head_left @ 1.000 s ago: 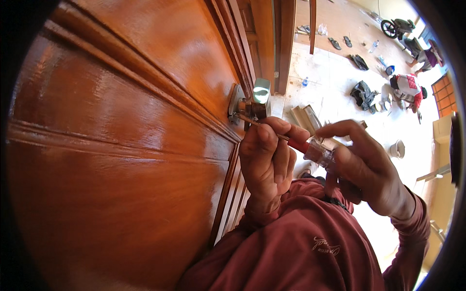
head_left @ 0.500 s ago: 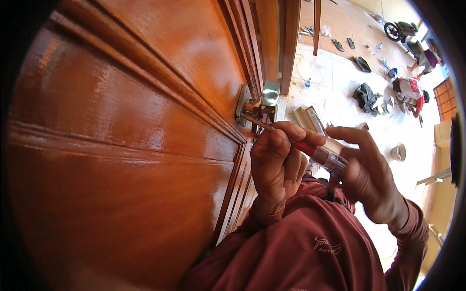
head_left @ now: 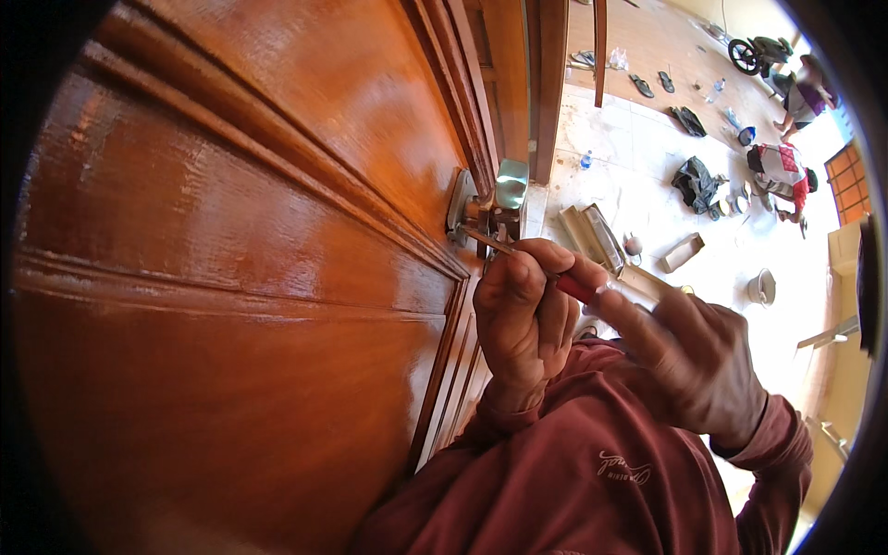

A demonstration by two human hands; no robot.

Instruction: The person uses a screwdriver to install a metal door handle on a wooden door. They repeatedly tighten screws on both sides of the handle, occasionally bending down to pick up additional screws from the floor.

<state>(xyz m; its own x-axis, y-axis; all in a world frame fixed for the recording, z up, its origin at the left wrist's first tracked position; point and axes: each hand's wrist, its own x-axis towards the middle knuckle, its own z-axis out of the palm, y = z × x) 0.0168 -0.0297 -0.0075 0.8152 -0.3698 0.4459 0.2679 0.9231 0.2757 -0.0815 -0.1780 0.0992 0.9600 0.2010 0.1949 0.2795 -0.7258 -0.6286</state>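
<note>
A screwdriver [head_left: 575,286] with a red and clear handle points at the metal door handle [head_left: 511,185] on the varnished wooden door [head_left: 231,370]. Its thin shaft reaches the area beside the handle's round base plate [head_left: 459,208]; the exact contact of the tip is too small to tell. My left hand [head_left: 520,324] is closed, thumb and fingers pinching the shaft near the red collar. Over the back of the screwdriver, my right hand [head_left: 698,356] is closed round the handle and hides most of it, slightly blurred.
Open cardboard boxes [head_left: 592,236] lie on the pale tiled floor [head_left: 610,125] to the right, with a black plastic bag [head_left: 696,183], a bucket [head_left: 761,288] and sandals [head_left: 642,86]. Two people are farther off, one crouching [head_left: 782,171]. A motorbike [head_left: 758,55] stands at the far right.
My right hand has turned and closed over the screwdriver handle, its fingers previously spread and the clear part showing. My left hand keeps its pinch on the shaft.
</note>
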